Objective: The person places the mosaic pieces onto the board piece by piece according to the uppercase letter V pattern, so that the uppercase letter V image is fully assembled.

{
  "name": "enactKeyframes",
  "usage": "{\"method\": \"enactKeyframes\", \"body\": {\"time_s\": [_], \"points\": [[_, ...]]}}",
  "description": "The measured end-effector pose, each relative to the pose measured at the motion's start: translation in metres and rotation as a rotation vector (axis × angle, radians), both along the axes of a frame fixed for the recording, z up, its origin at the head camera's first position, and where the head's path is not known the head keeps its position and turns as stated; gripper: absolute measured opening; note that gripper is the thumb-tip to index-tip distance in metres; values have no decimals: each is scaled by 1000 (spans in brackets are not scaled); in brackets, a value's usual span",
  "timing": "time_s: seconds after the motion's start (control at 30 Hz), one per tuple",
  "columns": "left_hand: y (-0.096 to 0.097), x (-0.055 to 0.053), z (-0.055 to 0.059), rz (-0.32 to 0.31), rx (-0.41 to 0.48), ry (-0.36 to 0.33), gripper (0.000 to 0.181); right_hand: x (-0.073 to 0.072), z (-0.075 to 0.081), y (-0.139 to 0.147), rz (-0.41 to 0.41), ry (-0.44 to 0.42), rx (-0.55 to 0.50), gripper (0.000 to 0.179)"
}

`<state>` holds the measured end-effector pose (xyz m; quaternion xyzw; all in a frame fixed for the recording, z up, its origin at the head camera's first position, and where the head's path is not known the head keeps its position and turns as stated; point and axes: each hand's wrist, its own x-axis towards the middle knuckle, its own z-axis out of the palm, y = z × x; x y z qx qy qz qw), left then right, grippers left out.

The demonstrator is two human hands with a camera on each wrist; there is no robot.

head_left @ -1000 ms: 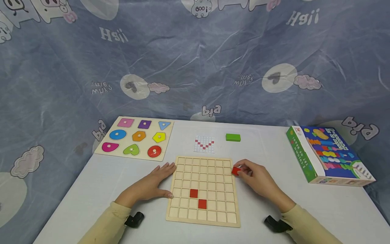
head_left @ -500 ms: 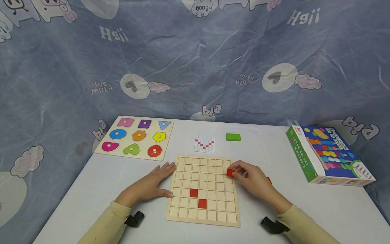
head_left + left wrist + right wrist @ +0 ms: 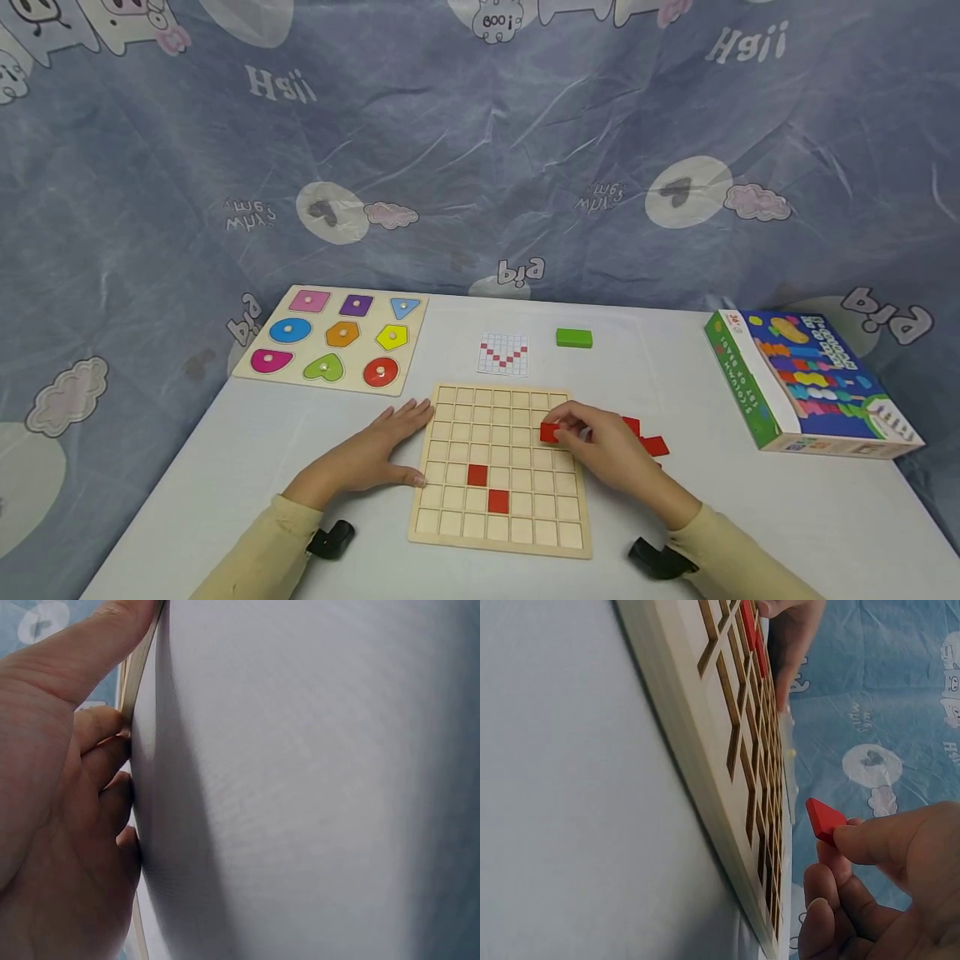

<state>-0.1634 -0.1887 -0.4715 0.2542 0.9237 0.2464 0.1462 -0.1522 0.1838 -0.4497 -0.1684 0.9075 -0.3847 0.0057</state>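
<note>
A wooden grid board (image 3: pixel 491 550) lies on the white table, with two red square tiles in its cells, one of them the upper-left tile (image 3: pixel 477 475). My right hand (image 3: pixel 603 446) pinches another red tile (image 3: pixel 825 820) between thumb and index finger, above the board's right part. In the right wrist view that tile is tilted and apart from the grid. My left hand (image 3: pixel 371 450) lies on the table with fingers spread, its fingertips and thumb touching the board's left edge. Several loose red tiles (image 3: pixel 654 447) lie right of the board, partly hidden by my right hand.
Behind the board lie a small pattern card (image 3: pixel 503 354) with a red V and a green block (image 3: pixel 573 338). A shape puzzle board (image 3: pixel 330 342) is at the back left. A colourful box (image 3: pixel 817 383) stands at the right.
My right hand has moved left with its red tile, from beside the board's right edge to over the cells. Loose red tiles have come into view behind it. The left hand stays put.
</note>
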Motion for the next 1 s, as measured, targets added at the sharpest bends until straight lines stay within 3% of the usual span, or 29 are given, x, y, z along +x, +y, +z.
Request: {"method": "enactKeyframes", "body": {"time_s": [1.0], "points": [[0, -1, -1, -14, 22, 10, 108, 3, -4, -51, 117, -21, -55, 21]]}}
